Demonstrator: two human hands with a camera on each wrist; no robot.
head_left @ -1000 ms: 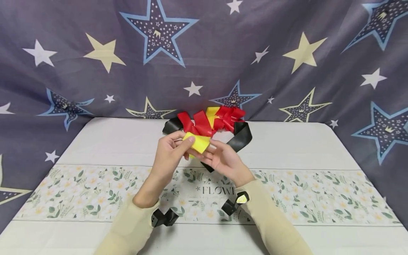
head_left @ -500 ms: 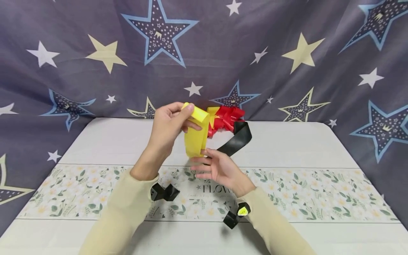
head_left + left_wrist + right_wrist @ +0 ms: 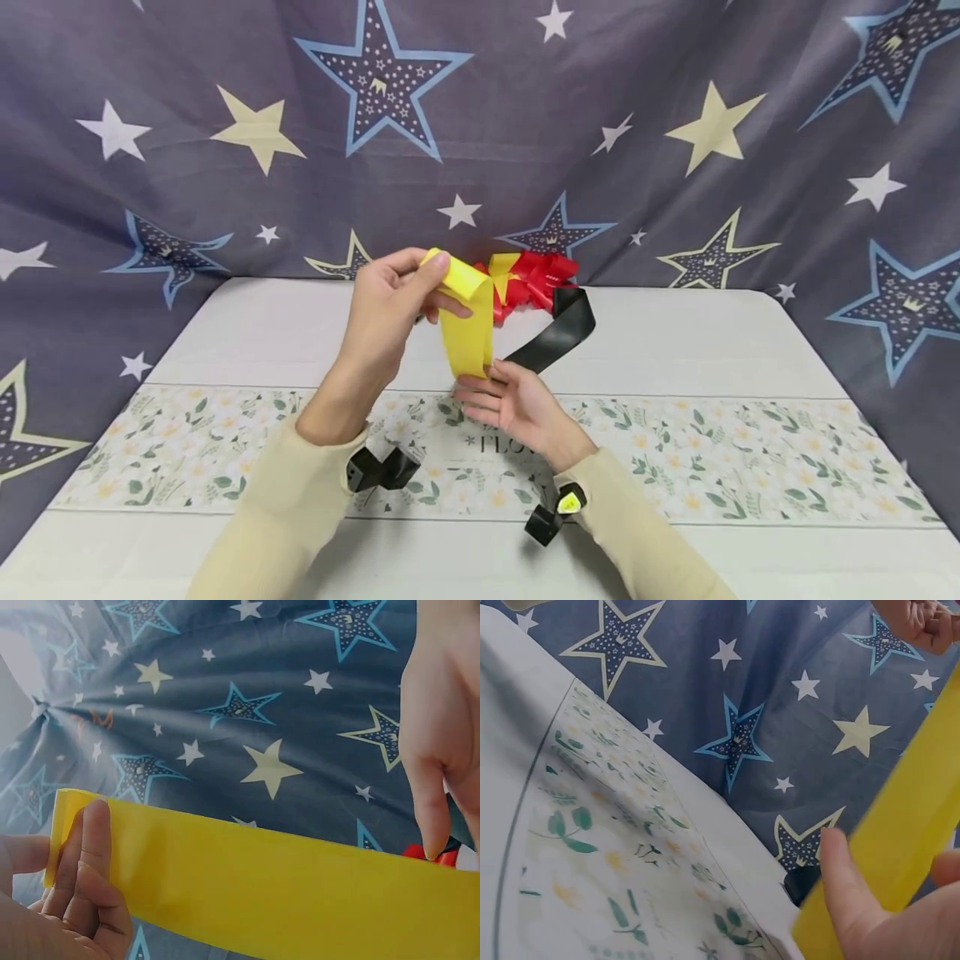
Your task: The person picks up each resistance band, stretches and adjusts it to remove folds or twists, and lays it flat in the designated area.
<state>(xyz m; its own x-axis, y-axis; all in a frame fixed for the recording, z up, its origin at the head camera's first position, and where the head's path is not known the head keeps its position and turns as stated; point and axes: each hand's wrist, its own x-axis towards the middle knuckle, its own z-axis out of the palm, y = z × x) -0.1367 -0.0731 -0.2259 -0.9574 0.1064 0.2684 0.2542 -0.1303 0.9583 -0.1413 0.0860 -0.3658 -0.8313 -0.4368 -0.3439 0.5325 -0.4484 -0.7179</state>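
Note:
A wide yellow ribbon (image 3: 467, 337) hangs in a folded strip above the table. Its top fold is pinched between the thumb and fingers of my left hand (image 3: 386, 312), which is raised at the middle. The left wrist view shows that pinch at the near end of the yellow ribbon (image 3: 285, 881). Lower down, my right hand (image 3: 525, 408) is at the strip's bottom end, fingers extended. In the right wrist view, a finger (image 3: 844, 877) and the thumb lie along the yellow band (image 3: 907, 817); whether they press it together is unclear.
Behind the hands lies a pile of red ribbon (image 3: 536, 279) with some yellow in it. A black ribbon (image 3: 558, 333) curves out of it to the right. The white table (image 3: 697, 342) carries a floral printed strip (image 3: 712, 450). A starry cloth (image 3: 480, 125) hangs behind.
My left hand has risen with the ribbon's top fold while my right hand moved slightly down. The yellow ribbon now hangs lengthened between them. Over the last half second little has moved.

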